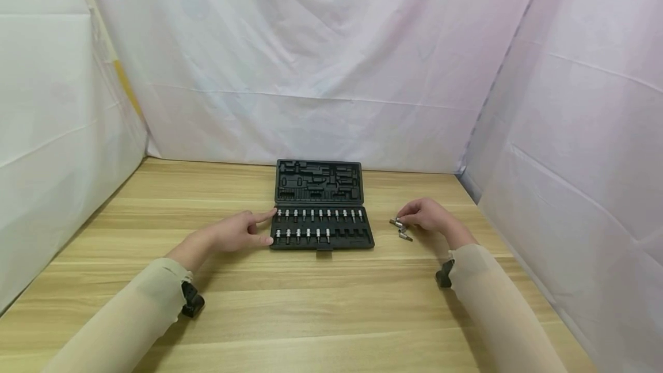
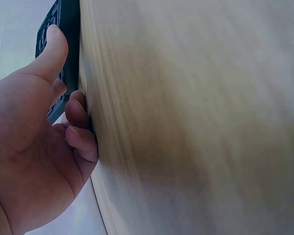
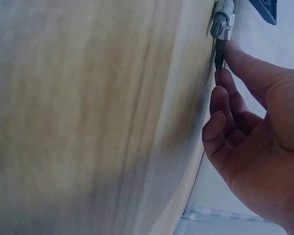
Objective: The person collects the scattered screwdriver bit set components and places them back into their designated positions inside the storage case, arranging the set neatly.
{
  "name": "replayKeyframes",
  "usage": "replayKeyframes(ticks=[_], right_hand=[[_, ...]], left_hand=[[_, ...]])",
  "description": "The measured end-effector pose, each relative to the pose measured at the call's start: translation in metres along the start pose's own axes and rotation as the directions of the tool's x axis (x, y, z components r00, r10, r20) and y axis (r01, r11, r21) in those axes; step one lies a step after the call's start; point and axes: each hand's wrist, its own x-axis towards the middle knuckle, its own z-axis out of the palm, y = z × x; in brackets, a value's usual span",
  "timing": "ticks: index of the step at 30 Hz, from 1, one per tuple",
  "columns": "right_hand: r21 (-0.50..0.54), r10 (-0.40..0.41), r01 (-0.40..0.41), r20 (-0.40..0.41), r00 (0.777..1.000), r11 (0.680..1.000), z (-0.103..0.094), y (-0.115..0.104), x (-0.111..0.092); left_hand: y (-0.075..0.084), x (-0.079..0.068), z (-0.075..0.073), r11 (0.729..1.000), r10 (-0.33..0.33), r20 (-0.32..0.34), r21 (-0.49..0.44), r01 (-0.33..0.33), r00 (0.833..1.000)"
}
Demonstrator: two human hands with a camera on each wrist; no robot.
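A black socket-bit case (image 1: 357, 242) lies open on the table, its moulded lid (image 1: 318, 180) laid back. Silver bit sockets (image 1: 308, 235) fill the upper row and the left part of the lower row; slots at the lower right hold none. My left hand (image 1: 238, 232) touches the case's left edge with outstretched thumb and index finger, the other fingers bent. Right of the case, my right hand (image 1: 429, 216) pinches a bit socket (image 3: 219, 55) by its dark end between thumb and fingertips. Other loose bit sockets (image 1: 406, 236) lie beside those fingertips, partly overlapping in view.
The wooden table (image 1: 321, 309) extends around the case. White sheeting (image 1: 321, 73) hangs behind and at both sides. Each wrist wears a small black camera mount (image 1: 193, 301).
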Motion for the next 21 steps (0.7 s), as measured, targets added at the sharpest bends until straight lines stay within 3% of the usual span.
replayKeyframes(ticks=[11, 16, 21], right_hand=[[0.061, -0.007, 0.011, -0.069, 0.998, 0.998, -0.003, -0.001, -0.003], [0.169, -0.042, 0.056, -0.083, 0.996, 0.984, -0.005, -0.01, -0.004], [0.328, -0.082, 0.092, -0.045, 0.996, 0.94, -0.002, -0.021, -0.005]], left_hand=[[0.003, -0.001, -0.001, 1.0, 0.003, -0.007, 0.005, -0.003, 1.0], [0.003, -0.002, -0.001, 1.0, -0.001, -0.01, 0.012, 0.002, 1.0], [0.004, -0.002, -0.001, 1.0, 0.003, -0.008, 0.009, -0.003, 1.0]])
